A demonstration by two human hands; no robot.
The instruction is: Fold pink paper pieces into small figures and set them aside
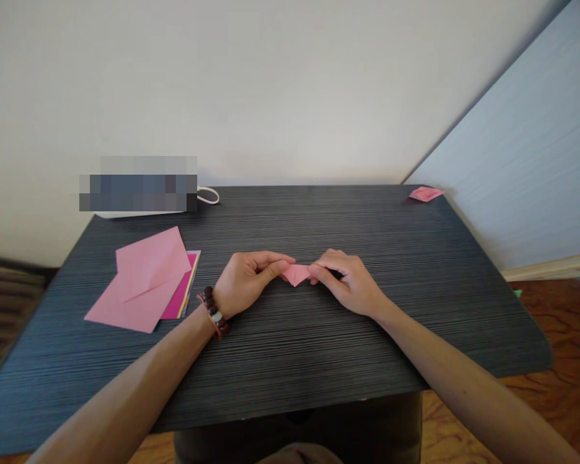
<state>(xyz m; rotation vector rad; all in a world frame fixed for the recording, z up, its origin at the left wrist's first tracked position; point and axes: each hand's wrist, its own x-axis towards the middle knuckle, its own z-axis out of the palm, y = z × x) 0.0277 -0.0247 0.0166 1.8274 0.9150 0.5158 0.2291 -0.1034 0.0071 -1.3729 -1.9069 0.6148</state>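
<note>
A small folded piece of pink paper (297, 273) is stretched between my two hands above the middle of the dark table. Its lower edge comes to a point, with creases running through it. My left hand (251, 278), with a beaded bracelet (213, 314) at the wrist, pinches the paper's left end between thumb and fingers. At the right end, my right hand (345, 278) grips it the same way. The fingertips and parts of both paper ends are hidden behind the thumbs.
Pink paper sheets (149, 277) overlap a stack of coloured paper (176, 303) at the left. A folded pink paper piece (426, 193) lies at the far right corner. A blurred-out object with a white loop (209, 195) stands at the back left. Walls border the dark table (280, 367).
</note>
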